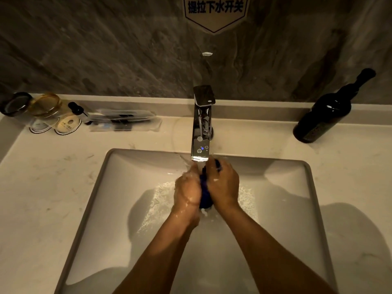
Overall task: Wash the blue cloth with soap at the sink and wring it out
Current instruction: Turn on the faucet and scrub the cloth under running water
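Observation:
The blue cloth [205, 195] is bunched into a tight wad between my two hands, just under the spout of the chrome faucet [201, 132]. My left hand [186, 193] presses it from the left, wet and foamy. My right hand [222, 185] wraps it from the right, fingers curled over the cloth's top end. Most of the cloth is hidden by my hands; only a dark blue strip shows between them. Water and suds spread over the floor of the white sink [101, 187] below.
On the counter at back left stand two glass cups [31, 105], a small black pump bottle [77, 109] and wrapped toiletry packets [123, 120]. A dark wine bottle [331, 109] stands at back right. A grey stone wall with a sign [215, 11] rises behind.

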